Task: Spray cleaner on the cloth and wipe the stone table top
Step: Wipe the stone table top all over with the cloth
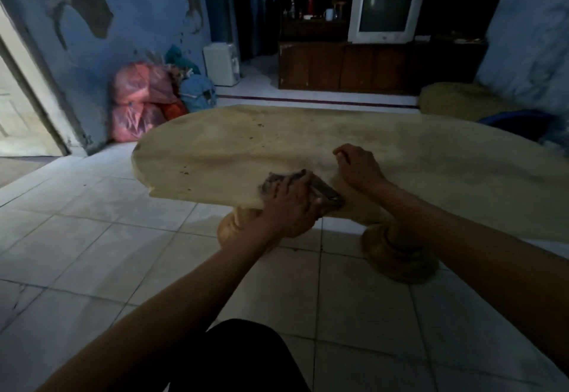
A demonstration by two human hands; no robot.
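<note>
A low oval stone table top (234,148), beige with dark specks, stretches across the middle of the view on two round pedestals. My left hand (289,203) presses a dark grey cloth (326,190) flat on the table's near edge. Part of the cloth sticks out beyond my fingers on both sides. My right hand (358,166) rests on the stone just right of the cloth, fingers curled, holding nothing. No spray bottle is in view.
Pink and blue bags (144,99) are piled against the left wall. A dark cabinet with a TV (386,12) stands behind the table. A blue object (517,123) lies at the table's far right. White floor tiles (92,237) surround the table.
</note>
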